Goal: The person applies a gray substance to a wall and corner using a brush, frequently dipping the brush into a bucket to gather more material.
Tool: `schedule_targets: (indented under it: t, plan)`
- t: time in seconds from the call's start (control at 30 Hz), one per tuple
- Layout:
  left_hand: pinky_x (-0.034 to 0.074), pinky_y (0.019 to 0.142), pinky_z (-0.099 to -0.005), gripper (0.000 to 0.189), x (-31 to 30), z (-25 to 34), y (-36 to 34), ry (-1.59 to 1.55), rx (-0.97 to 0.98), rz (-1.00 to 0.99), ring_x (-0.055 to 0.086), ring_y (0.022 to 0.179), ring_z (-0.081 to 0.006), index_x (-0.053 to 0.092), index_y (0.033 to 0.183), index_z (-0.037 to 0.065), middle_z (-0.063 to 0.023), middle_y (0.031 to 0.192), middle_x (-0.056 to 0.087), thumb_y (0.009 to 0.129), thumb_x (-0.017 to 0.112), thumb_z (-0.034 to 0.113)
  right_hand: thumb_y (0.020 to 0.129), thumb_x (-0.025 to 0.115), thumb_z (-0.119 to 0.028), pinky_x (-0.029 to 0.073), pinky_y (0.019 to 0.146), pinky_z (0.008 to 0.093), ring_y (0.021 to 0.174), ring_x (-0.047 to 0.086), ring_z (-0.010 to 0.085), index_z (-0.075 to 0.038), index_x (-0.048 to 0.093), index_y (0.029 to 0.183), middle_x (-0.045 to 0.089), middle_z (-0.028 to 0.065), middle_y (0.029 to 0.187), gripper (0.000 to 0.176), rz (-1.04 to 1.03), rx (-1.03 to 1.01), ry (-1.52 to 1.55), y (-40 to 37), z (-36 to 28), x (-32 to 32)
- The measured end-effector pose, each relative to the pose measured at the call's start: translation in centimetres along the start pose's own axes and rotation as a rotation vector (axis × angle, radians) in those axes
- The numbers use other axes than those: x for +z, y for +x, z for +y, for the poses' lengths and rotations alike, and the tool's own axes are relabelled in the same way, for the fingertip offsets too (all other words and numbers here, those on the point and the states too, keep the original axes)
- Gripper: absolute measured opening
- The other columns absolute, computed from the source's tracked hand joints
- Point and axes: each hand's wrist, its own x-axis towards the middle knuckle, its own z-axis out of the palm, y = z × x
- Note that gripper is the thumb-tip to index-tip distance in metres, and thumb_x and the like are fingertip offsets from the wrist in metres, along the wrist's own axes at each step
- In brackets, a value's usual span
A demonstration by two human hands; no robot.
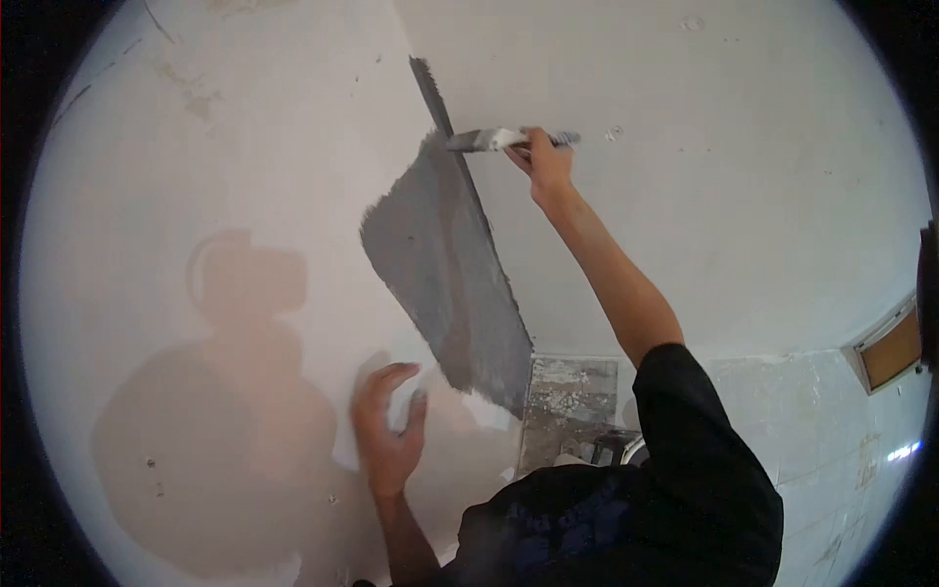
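My right hand [548,166] is wrapped round the handle of a wide paintbrush [499,139]. The brush points left, its grey-loaded bristles at the corner line between the two white walls. Under and beside the bristles lies a patch of wet-looking grey coating [430,254] on the left wall. A narrow grey strip [428,90] runs on up the corner from this patch. Lower down, my left hand [389,426] is beside the left wall [254,147], empty, with fingers curved and the thumb held apart. Its fingertips are left of the patch's lower edge.
Below the corner, a worn, paint-spattered floor strip [572,386] shows, with dark and white items partly hidden by my body. A brown framed panel [890,352] is at the far right. The right wall [734,225] has small marks. My shadow falls on the left wall.
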Motion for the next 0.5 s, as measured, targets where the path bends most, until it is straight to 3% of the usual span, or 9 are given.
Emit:
schedule_targets:
  t: [0.13, 0.33, 0.43, 0.5]
  plan:
    - [0.05, 0.081, -0.0421, 0.024, -5.4, 2.6, 0.3, 0.105, 0.128, 0.134, 0.063, 0.093, -0.0322, 0.064, 0.099, 0.002, -0.0163, 0.1, 0.065, 0.075, 0.063, 0.004, 0.082, 0.061, -0.007, 0.064, 0.068, 0.0342, 0.069, 0.065, 0.0225, 0.01, 0.054, 0.084, 0.06, 0.0159, 0.083, 0.018, -0.027, -0.108, -0.206, 3.1, 0.8, 4.5]
    - [0.049, 0.07, -0.0466, 0.016, -9.2, 3.4, 0.2, 0.257, 0.337, 0.349, 0.062, 0.084, -0.0335, 0.062, 0.09, 0.003, -0.0145, 0.094, 0.063, 0.084, 0.057, 0.016, 0.081, 0.062, -0.008, 0.064, 0.066, 0.0364, 0.071, 0.067, 0.0249, 0.012, 0.053, 0.083, 0.061, 0.0183, 0.083, 0.022, 0.043, -0.153, -0.337, 5.9, 2.3, 6.3]
    - [0.051, 0.086, -0.0477, 0.027, -10.2, 3.0, 0.0, 0.313, 0.323, 0.268, 0.062, 0.099, -0.0325, 0.063, 0.1, 0.003, -0.016, 0.103, 0.065, 0.095, 0.056, 0.028, 0.081, 0.061, -0.007, 0.064, 0.065, 0.0376, 0.073, 0.068, 0.0273, 0.013, 0.051, 0.087, 0.061, 0.0205, 0.086, 0.024, 0.012, -0.093, -0.217, 6.5, 1.8, 7.1]
    - [0.051, 0.086, -0.0479, 0.024, -10.1, 3.0, 0.6, 0.374, 0.314, 0.263, 0.062, 0.098, -0.0325, 0.063, 0.101, 0.002, -0.016, 0.103, 0.065, 0.095, 0.055, 0.025, 0.081, 0.06, -0.006, 0.064, 0.065, 0.038, 0.072, 0.068, 0.0283, 0.015, 0.049, 0.092, 0.061, 0.0219, 0.088, 0.026, -0.013, -0.082, -0.226, 5.8, 0.0, 8.6]
